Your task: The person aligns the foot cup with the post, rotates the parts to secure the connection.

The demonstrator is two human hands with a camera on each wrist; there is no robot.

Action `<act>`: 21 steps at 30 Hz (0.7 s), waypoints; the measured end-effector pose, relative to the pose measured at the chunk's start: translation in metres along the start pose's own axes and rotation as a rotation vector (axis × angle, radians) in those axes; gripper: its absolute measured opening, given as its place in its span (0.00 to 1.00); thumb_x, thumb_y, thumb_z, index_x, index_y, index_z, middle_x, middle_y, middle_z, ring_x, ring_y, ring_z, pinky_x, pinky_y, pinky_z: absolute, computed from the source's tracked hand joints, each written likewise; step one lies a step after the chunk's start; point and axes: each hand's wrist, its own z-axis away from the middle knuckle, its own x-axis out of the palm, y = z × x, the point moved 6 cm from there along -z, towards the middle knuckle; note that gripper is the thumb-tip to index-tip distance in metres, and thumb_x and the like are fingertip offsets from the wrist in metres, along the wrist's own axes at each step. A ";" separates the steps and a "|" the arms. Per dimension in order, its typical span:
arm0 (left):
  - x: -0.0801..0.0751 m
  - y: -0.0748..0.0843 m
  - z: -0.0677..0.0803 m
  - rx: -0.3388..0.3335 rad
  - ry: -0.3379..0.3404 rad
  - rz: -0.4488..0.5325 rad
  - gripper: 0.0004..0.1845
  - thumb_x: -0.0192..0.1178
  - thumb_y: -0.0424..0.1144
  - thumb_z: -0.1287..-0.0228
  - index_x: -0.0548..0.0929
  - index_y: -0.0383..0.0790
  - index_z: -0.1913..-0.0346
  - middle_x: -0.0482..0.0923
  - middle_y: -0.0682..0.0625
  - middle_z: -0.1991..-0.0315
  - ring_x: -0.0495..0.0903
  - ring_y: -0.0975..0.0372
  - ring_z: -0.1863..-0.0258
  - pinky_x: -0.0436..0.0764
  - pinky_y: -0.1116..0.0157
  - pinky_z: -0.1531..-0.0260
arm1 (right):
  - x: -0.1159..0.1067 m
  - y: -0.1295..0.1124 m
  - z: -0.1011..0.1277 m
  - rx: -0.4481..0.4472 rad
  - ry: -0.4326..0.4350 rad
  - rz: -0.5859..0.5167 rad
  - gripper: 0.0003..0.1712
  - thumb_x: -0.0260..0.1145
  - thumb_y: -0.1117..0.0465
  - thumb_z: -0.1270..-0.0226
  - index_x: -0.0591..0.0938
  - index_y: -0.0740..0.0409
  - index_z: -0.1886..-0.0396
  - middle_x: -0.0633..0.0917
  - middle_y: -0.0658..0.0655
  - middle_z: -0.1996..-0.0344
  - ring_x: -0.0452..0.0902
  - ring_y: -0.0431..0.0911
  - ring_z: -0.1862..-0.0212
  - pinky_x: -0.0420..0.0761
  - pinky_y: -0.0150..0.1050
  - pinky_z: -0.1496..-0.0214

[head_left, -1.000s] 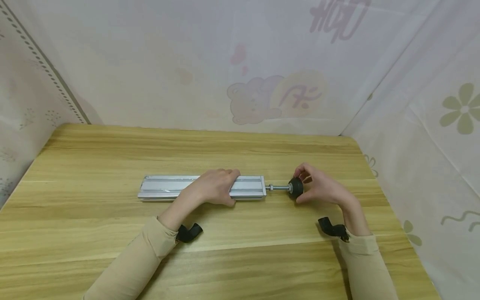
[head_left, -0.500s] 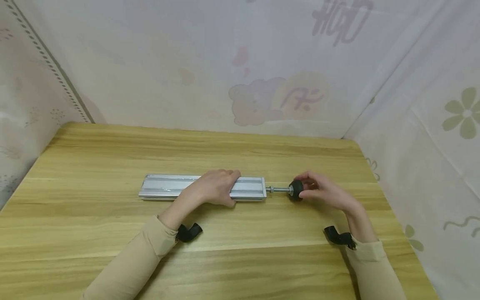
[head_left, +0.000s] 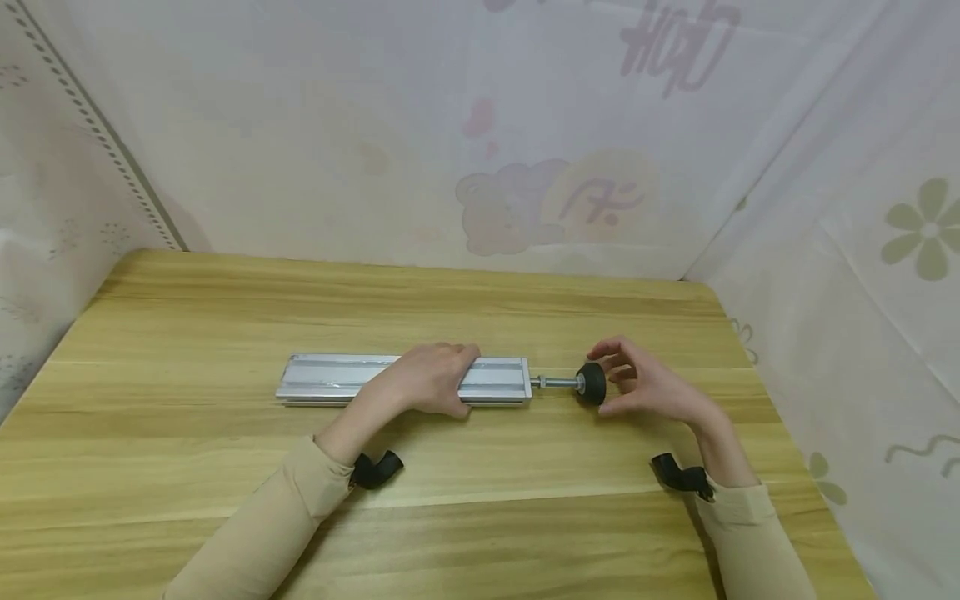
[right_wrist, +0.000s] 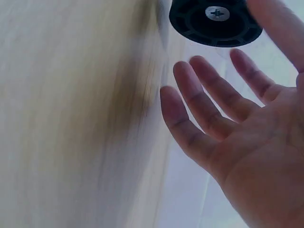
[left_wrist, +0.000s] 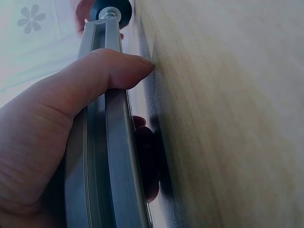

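A silver aluminium profile (head_left: 337, 379) lies lengthwise on the wooden table (head_left: 480, 300). My left hand (head_left: 442, 377) grips its right half, thumb over the near side and fingers over the far side; the left wrist view shows the profile (left_wrist: 107, 156) under that thumb (left_wrist: 102, 76). A thin threaded rod (head_left: 557, 382) sticks out of the profile's right end and carries a black round foot (head_left: 592, 383). My right hand (head_left: 628, 382) hovers just right of the foot with its fingers spread. In the right wrist view the fingers (right_wrist: 209, 114) stand apart from the foot (right_wrist: 216, 21).
Pale printed fabric (head_left: 525, 150) walls off the table at the back, left and right. The right table edge (head_left: 780, 425) lies close to my right forearm. Bare wood stretches in front of and behind the profile.
My right hand held the black foot between its fingers half a second ago; now the fingers have opened and come off it. The left hand and the profile have stayed put.
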 end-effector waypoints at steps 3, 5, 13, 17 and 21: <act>0.000 0.000 0.000 -0.002 0.001 0.002 0.31 0.74 0.48 0.53 0.73 0.41 0.46 0.80 0.52 0.60 0.76 0.59 0.64 0.79 0.56 0.58 | 0.002 -0.001 -0.002 -0.001 0.018 0.041 0.48 0.87 0.59 0.56 0.68 0.55 0.37 0.77 0.58 0.39 0.75 0.54 0.40 0.79 0.50 0.36; 0.000 -0.001 0.001 -0.006 -0.001 0.001 0.32 0.74 0.48 0.53 0.73 0.42 0.46 0.81 0.52 0.59 0.76 0.59 0.64 0.80 0.56 0.58 | 0.003 -0.002 -0.004 -0.012 0.027 0.072 0.46 0.87 0.60 0.56 0.69 0.56 0.39 0.78 0.58 0.42 0.76 0.54 0.41 0.80 0.50 0.37; 0.001 -0.001 0.000 -0.011 -0.009 -0.004 0.32 0.74 0.48 0.52 0.73 0.42 0.45 0.81 0.52 0.58 0.77 0.59 0.63 0.80 0.56 0.57 | 0.004 -0.001 -0.004 -0.024 0.062 0.113 0.42 0.86 0.59 0.53 0.71 0.55 0.41 0.80 0.58 0.44 0.77 0.53 0.43 0.80 0.52 0.38; 0.001 -0.001 0.000 -0.011 -0.015 0.006 0.32 0.74 0.48 0.52 0.73 0.41 0.45 0.81 0.52 0.59 0.76 0.59 0.63 0.79 0.57 0.59 | 0.002 0.001 -0.001 -0.022 0.061 0.136 0.38 0.83 0.57 0.48 0.74 0.54 0.39 0.82 0.57 0.46 0.79 0.49 0.46 0.81 0.48 0.41; 0.001 -0.001 0.000 -0.013 -0.020 0.016 0.32 0.74 0.47 0.52 0.73 0.41 0.46 0.80 0.52 0.60 0.75 0.59 0.65 0.79 0.57 0.61 | 0.001 0.003 0.002 -0.023 0.012 0.133 0.31 0.74 0.58 0.34 0.76 0.56 0.33 0.84 0.55 0.50 0.80 0.43 0.52 0.82 0.38 0.47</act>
